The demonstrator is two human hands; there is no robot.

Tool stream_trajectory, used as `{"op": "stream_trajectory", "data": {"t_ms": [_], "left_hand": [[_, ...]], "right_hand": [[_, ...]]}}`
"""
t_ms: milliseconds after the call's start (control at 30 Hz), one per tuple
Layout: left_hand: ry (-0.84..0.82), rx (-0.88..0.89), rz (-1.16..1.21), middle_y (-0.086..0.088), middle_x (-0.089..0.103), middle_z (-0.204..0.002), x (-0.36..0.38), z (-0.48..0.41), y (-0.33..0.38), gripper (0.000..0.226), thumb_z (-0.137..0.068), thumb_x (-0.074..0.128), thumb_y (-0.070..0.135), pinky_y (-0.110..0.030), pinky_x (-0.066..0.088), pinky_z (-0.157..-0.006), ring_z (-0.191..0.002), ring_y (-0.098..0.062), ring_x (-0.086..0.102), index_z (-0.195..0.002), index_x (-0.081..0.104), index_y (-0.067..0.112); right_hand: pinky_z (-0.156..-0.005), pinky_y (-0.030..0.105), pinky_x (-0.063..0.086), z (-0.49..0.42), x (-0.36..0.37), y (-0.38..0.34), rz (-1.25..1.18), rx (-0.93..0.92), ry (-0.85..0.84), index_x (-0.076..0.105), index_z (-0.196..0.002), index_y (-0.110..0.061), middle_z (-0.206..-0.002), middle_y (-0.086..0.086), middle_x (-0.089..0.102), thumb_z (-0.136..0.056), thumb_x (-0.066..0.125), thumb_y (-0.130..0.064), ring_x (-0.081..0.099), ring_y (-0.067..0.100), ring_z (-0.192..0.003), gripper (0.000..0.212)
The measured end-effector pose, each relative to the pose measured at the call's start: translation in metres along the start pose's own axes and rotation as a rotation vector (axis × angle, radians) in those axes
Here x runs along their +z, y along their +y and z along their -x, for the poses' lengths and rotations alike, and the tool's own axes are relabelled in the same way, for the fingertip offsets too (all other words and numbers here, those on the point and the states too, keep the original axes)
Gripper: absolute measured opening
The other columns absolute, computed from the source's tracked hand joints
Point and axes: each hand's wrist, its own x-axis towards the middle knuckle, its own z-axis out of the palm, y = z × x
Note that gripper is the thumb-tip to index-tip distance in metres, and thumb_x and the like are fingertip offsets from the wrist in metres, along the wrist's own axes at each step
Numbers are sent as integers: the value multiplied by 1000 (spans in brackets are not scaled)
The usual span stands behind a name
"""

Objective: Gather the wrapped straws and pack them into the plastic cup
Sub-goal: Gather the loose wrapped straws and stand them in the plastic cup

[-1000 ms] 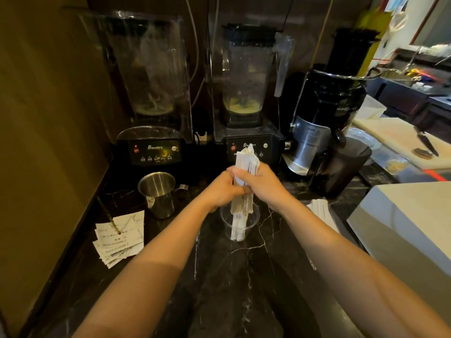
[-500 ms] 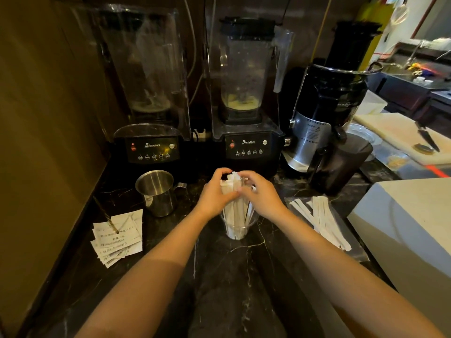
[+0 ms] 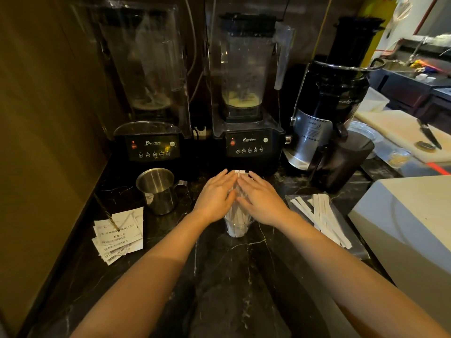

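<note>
A clear plastic cup (image 3: 236, 231) stands on the dark marble counter, mid-frame. A bundle of white wrapped straws (image 3: 240, 172) stands upright in it, tops sticking out above my fingertips. My left hand (image 3: 216, 195) and my right hand (image 3: 262, 197) lie flat against the bundle's two sides, fingers straight and pressed together, squeezing the straws between them. Most of the bundle and the cup's rim are hidden by my hands. More wrapped straws (image 3: 322, 218) lie loose on the counter to the right.
A steel pitcher (image 3: 158, 189) stands left of the cup, with a stack of paper receipts (image 3: 117, 236) in front of it. Two blenders (image 3: 151, 142) (image 3: 249, 142) and a black juicer (image 3: 327, 113) line the back. A white box (image 3: 402, 215) fills the right side.
The bundle has gone down from above the cup into it. My hands went from gripping it high to lying flat against its sides at the cup.
</note>
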Motion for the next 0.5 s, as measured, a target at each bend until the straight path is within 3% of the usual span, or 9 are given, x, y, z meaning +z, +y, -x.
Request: {"op": "stream_trajectory", "data": {"t_ms": [200,500], "left_hand": [[-73,-62,-76,-4,0,-155,-9,-2,2,53,-94,30,37,-42,-3,-114,-141,-21,-8,-137,-1,36],[-73,-132,-231,-4,-16,-153,-23,-10,6,58,-90,25,52,-47,-11,-111,-138,-20,-20,-132,-14,42]], "right_hand": [[-113,48,-3,-1,-5,3,76,123,-17,-4,-143,-31,-156,6,-12,-92,29,-49,-16,24,-141,63],[-113,47,-6,5,-22,9,47,199,11,-16,-139,-34,-154,9,-20,-90,30,-54,-19,26,-140,70]]}}
